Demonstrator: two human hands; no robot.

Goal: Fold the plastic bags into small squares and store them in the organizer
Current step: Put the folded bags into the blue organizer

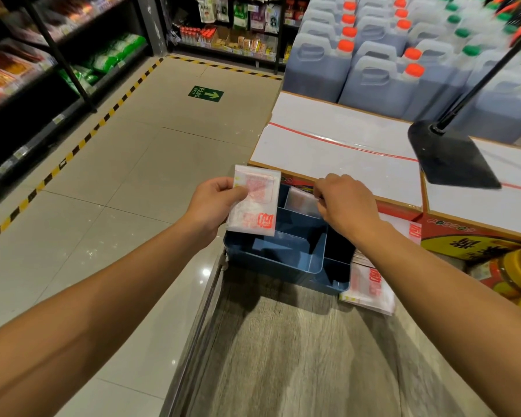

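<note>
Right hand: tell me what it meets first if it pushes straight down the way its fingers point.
The right hand pinches a folded bag; going down, it likely meets the blue organizer at its far compartment, though depth is unclear.

organizer point(286, 260): right side hidden under the right forearm
bag stack point(369, 288): partly covered by that forearm
far shelves point(232, 22): labels too small to read

Green rectangular floor sticker point(205, 93) reading "EXIT" with Chinese characters and a yellow arrow, large red Chinese character printed on the folded translucent plastic bag point(254, 203), black Chinese characters on a yellow-and-red cardboard carton point(469, 242)
</note>
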